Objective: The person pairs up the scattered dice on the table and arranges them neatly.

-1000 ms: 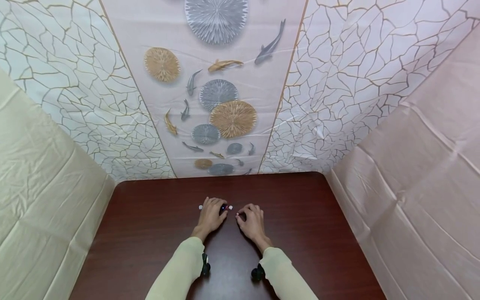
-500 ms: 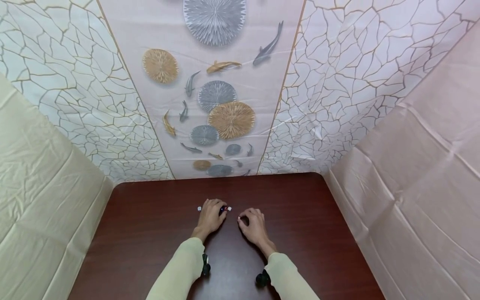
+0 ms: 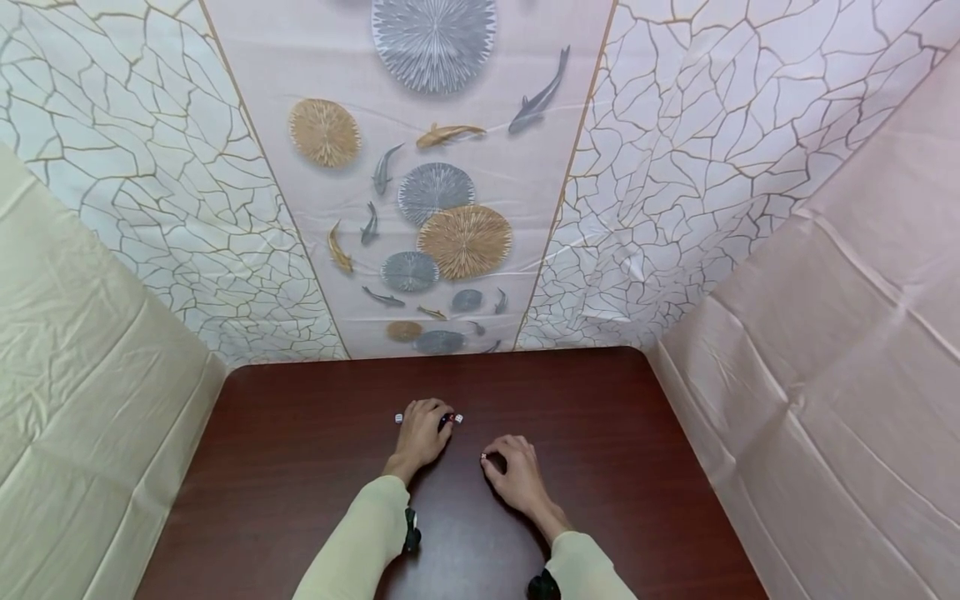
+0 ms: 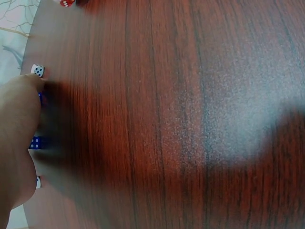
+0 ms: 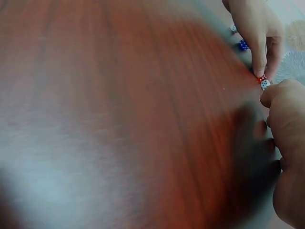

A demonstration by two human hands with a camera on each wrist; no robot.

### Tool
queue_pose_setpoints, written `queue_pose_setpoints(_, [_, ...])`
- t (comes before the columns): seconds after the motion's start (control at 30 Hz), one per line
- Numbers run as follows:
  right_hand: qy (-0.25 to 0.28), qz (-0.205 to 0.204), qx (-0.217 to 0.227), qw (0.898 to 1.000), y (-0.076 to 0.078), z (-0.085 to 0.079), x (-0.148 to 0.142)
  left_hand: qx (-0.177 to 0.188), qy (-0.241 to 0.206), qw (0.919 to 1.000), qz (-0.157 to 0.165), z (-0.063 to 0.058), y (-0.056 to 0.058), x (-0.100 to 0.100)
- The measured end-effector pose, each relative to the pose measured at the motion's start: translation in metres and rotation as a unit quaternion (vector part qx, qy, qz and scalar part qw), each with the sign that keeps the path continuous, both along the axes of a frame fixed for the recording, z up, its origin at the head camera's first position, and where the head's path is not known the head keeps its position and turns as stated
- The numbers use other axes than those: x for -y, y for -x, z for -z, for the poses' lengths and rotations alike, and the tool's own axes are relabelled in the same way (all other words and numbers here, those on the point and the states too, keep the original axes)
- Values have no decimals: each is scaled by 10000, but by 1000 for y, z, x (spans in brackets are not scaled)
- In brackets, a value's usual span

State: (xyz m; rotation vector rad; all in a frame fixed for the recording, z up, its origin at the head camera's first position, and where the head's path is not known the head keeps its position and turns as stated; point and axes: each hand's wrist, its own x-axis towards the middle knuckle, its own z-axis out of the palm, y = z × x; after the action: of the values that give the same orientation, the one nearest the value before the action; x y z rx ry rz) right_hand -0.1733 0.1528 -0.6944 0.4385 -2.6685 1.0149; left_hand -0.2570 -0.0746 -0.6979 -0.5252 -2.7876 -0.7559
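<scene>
A row of small dice lies on the brown table, with my left hand (image 3: pixel 422 435) over it. Thumb and fingertips of that hand pinch a red die (image 5: pixel 262 78) in the row, and a white die (image 3: pixel 459 418) sits against its right side. Blue dice, one (image 4: pixel 35 142) plain in the left wrist view, are partly hidden under the palm. At the row's left end is another white die (image 3: pixel 399 418). Closer to the body, my right hand (image 3: pixel 519 477) pinches a separate red die (image 4: pixel 66 3) with white pips between thumb and index finger.
The dark wooden table (image 3: pixel 315 483) has a rounded far edge against a patterned cloth backdrop (image 3: pixel 442 242). Pale cloth walls (image 3: pixel 810 392) stand along both sides. A black wrist camera (image 3: pixel 543 585) is strapped at each sleeve.
My right hand has drawn back toward the body and slightly right, carrying its red die away from the row. The left hand and the row have stayed practically in place.
</scene>
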Motion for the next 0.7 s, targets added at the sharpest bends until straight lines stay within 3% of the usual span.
queue_pose_setpoints(0.27, [11, -47, -240, 9997, -18, 7, -1, -115, -17, 9999, -56, 2, 1, 0])
queue_pose_setpoints(0.47, [189, -221, -549, 9981, -28, 11, -2, 8, 28, 10000, -95, 2, 2, 0])
queue_pose_setpoints(0.7, [390, -314, -476, 9976, -32, 15, -4, 134, 67, 9998, -119, 1, 1, 0])
